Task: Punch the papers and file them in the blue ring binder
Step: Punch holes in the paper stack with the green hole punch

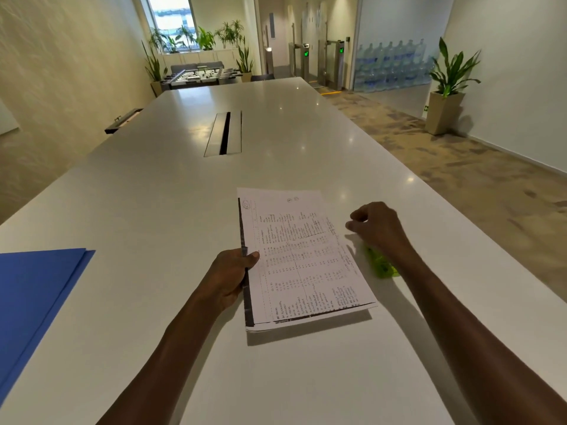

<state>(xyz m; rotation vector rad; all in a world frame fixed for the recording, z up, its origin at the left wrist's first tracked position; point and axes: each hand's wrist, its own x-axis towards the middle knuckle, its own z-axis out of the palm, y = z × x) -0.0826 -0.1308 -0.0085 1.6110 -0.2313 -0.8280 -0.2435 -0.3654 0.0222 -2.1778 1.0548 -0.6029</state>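
One thin stack of white printed paper sheets (302,259), rectangular, dark photocopy bands along left and near edges, rows of small black text; lifted slightly off the long glossy white table (153,210), shadow under near edge. Sheet count not readable.
Left hand (231,276): pinching stack's left edge, thumb on top, fingers curled beneath.
Right hand (376,228): just right of the stack, fingers loosely curled, holding nothing visible; hovering over one translucent green plastic object (380,263), mostly hidden, touching or not cannot be told.
One flat blue binder cover (33,299), matte, two layered edges visible, lying well left of the stack.
One rectangular metal cable slot (224,133) beyond the stack, set in table centre.
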